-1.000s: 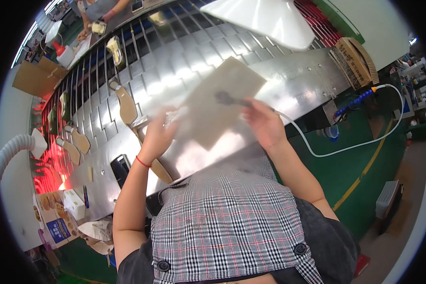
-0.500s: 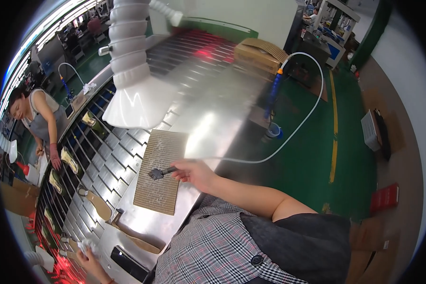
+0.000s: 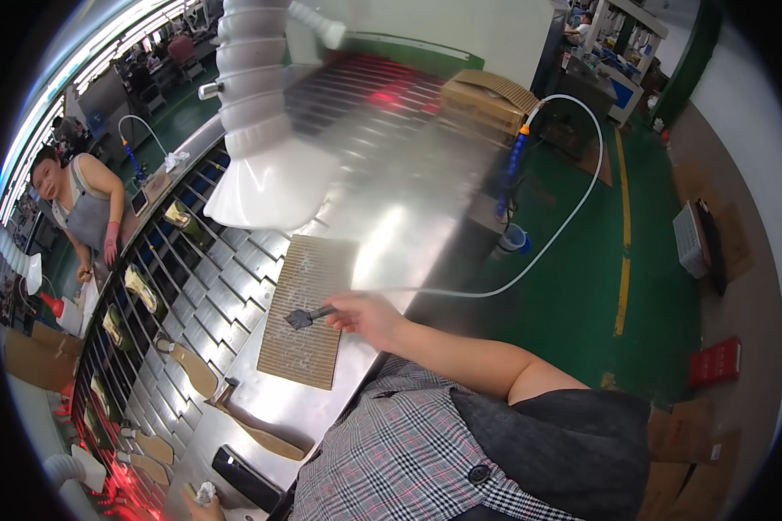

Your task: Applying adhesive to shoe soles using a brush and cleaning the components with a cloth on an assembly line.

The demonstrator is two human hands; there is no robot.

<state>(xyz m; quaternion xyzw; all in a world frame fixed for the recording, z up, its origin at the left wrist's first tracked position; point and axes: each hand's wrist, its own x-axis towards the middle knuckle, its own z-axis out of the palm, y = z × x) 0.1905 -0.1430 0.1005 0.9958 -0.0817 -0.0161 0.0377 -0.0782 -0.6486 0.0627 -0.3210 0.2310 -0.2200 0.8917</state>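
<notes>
My right hand [image 3: 367, 319] is closed round the handle of a dark brush [image 3: 301, 319], whose splayed, clumped bristles rest on or just over a sheet of ribbed cardboard [image 3: 301, 360]. Pale marks cover the middle of that sheet. At the lower edge, my left hand [image 3: 207, 513] grips a crumpled white wad [image 3: 206, 493], its fingers partly cut off by the frame. Beside it lies a black phone [image 3: 245, 478]. A tan sole-shaped piece [image 3: 271, 439] sits between phone and cardboard, and another tan sole [image 3: 194, 369] lies on the slatted conveyor [image 3: 202, 314].
A white ribbed duct with a hood [image 3: 269, 187] hangs over the metal table [image 3: 391, 217]. Several green and cream shoe parts [image 3: 142, 289] line the conveyor's far side, where a co-worker [image 3: 87, 200] stands. A pale hose [image 3: 573, 213] loops at right near a cardboard box [image 3: 487, 104].
My left hand has drawn back from the soles on the conveyor toward the phone, carrying the white wad. The brush stays over the cardboard. The co-worker's head has lifted.
</notes>
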